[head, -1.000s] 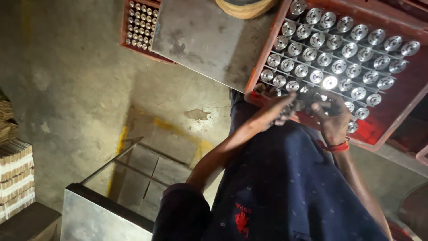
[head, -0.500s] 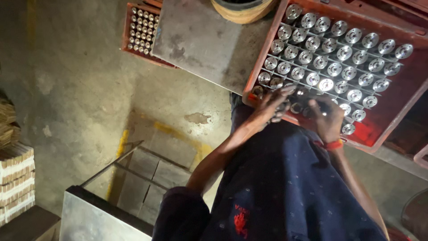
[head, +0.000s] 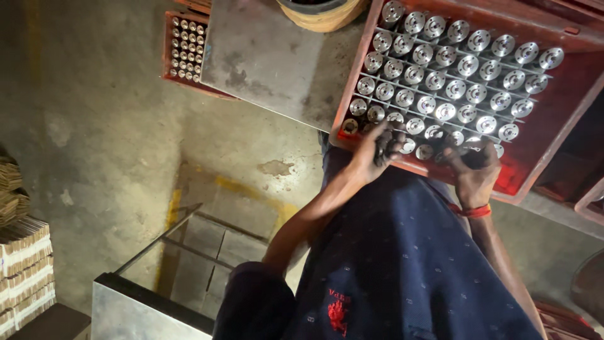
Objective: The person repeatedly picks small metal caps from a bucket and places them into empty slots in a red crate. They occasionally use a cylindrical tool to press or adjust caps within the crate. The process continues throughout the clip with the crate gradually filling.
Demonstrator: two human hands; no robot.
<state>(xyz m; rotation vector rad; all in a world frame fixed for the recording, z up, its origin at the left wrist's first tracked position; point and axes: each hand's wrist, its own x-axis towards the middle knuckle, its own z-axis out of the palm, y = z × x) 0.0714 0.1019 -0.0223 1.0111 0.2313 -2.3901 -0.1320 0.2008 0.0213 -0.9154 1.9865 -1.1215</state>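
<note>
A red crate [head: 541, 157] sits in front of me, filled with rows of round shiny metal parts [head: 447, 82] standing upright. My left hand [head: 372, 150] is at the crate's near left edge, fingers curled around a dark metal part. My right hand [head: 473, 171], with a red band at the wrist, rests at the near edge a little to the right, fingers closed over another dark part among the front row. What exactly each hand grips is partly hidden by the fingers.
A grey metal tabletop [head: 270, 56] lies left of the crate, with a second red crate of small parts [head: 184, 44] beyond it and a round yellowish container [head: 321, 11] at the top. Stacked cardboard [head: 25, 271] stands at the left; a metal frame [head: 163, 271] is below.
The view has shifted slightly, so the crate sits lower and more to the left. Both hands stay at the crate's near edge, working over the front row.
</note>
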